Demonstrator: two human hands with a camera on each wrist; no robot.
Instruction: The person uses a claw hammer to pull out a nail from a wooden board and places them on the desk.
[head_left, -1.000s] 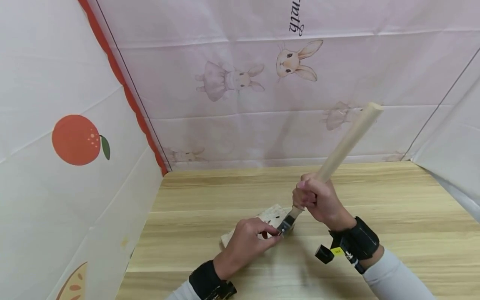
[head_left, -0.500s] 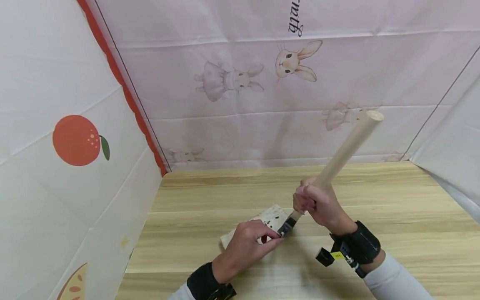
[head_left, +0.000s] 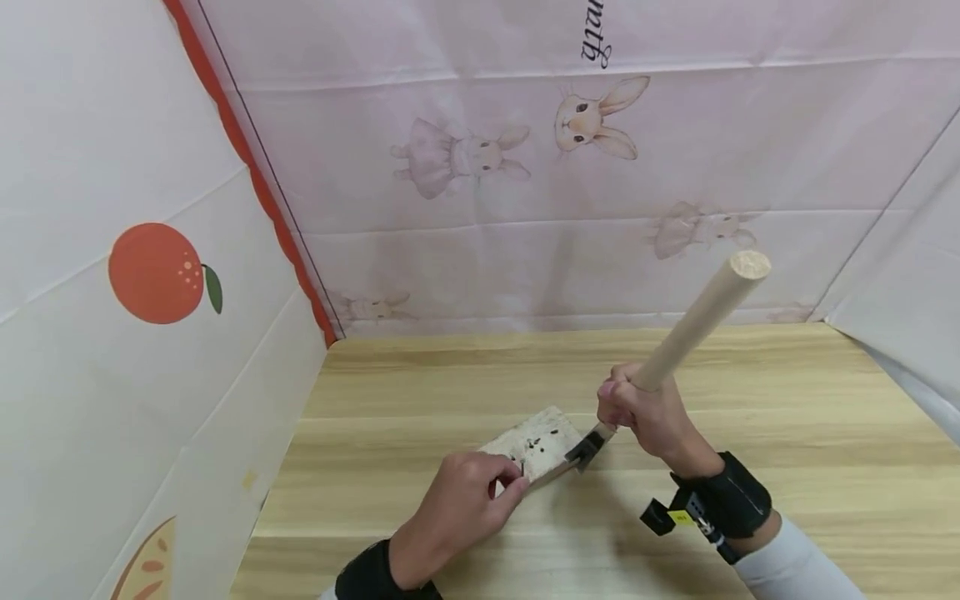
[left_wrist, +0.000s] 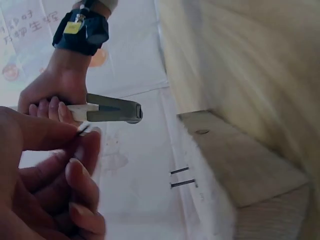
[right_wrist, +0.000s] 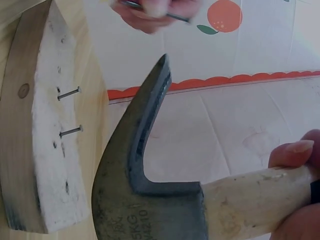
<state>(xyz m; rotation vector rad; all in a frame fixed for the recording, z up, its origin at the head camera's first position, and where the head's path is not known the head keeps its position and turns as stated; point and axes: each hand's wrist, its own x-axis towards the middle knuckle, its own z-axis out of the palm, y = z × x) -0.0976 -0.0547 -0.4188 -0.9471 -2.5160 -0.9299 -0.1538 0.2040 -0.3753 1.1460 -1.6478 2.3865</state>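
My right hand [head_left: 651, 412] grips a claw hammer [head_left: 693, 329] by its wooden handle, close below the head, with the handle's free end slanting up. The hammer's claw [right_wrist: 142, 125] fills the middle of the right wrist view. Between thumb and forefinger, my left hand [head_left: 457, 508] pinches a thin dark nail [left_wrist: 84, 130], apart from the hammer. A whitish wooden block [head_left: 543, 437] lies on the table, partly hidden behind the left hand in the head view. Two nails, one [right_wrist: 70, 93] beside the other [right_wrist: 71, 131], stick out of its pale, pitted face.
The wood-grain table [head_left: 420, 375] runs back to a pink wall cloth [head_left: 480, 275] printed with rabbits. A white cloth [head_left: 232, 467] with fruit prints borders the left, and another pale cloth [head_left: 907, 317] the right. Each wrist wears a black band [head_left: 723, 496].
My left hand has drawn away from the hammer's claw, leftward over the block, pinching the nail. My right hand has shifted slightly right and down, and the handle's end has dipped.
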